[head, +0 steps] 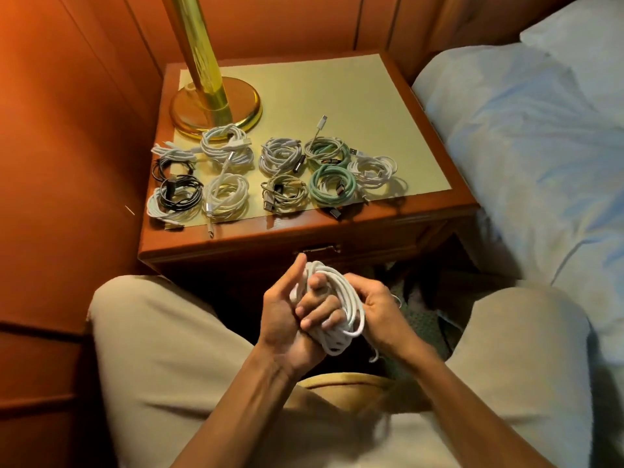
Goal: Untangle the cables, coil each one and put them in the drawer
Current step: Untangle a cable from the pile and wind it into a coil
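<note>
Both hands hold one smooth white cable [341, 312] in round loops: left hand [290, 319] fingers curled through it, right hand [381, 309] gripping its side.

Glossy brass lamp base [216, 108], polished wood nightstand [337, 228], matt mat [337, 106], smooth white cable [341, 319]
</note>
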`<action>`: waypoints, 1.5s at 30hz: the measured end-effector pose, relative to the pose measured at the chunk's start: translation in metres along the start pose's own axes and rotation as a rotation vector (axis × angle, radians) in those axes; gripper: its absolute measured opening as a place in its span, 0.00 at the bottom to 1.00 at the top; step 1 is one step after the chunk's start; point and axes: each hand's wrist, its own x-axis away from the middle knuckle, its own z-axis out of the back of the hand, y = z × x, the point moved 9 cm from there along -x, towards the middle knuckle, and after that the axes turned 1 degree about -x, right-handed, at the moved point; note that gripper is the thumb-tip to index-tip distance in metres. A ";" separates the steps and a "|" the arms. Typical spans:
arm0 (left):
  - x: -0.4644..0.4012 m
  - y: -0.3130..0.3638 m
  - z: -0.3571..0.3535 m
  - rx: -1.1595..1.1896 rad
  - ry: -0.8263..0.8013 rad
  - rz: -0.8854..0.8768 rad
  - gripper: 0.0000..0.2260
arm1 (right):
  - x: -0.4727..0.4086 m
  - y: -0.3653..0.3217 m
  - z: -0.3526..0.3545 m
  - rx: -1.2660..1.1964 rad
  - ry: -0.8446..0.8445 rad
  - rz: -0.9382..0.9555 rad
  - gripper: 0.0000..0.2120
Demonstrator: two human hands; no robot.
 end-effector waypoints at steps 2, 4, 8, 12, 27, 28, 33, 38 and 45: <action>-0.002 0.011 0.010 0.028 0.089 -0.053 0.19 | 0.012 0.012 -0.012 0.101 -0.071 -0.065 0.07; -0.006 0.020 0.017 0.056 0.126 -0.090 0.18 | 0.026 0.021 -0.022 0.169 -0.148 -0.169 0.11; -0.010 0.031 0.025 -0.082 0.164 -0.160 0.19 | 0.043 0.022 -0.035 0.307 -0.190 -0.261 0.08; -0.014 0.042 0.034 -0.544 0.276 -0.244 0.29 | 0.044 0.004 -0.044 0.259 -0.146 -0.259 0.06; -0.014 0.048 0.070 -1.377 0.348 -0.134 0.37 | 0.031 -0.069 0.024 0.351 0.131 -0.061 0.05; -0.015 0.039 0.066 -1.404 0.305 -0.109 0.40 | 0.027 -0.073 0.032 0.358 0.151 -0.052 0.05; -0.011 -0.008 0.032 -1.330 0.060 -0.073 0.44 | 0.008 -0.078 0.053 0.385 0.160 -0.011 0.03; 0.001 -0.009 0.015 -1.107 0.094 0.001 0.31 | -0.007 -0.063 0.065 0.244 0.174 0.013 0.04; 0.007 0.014 -0.029 -0.635 -0.055 -0.173 0.24 | -0.012 -0.047 0.044 0.147 0.120 0.042 0.12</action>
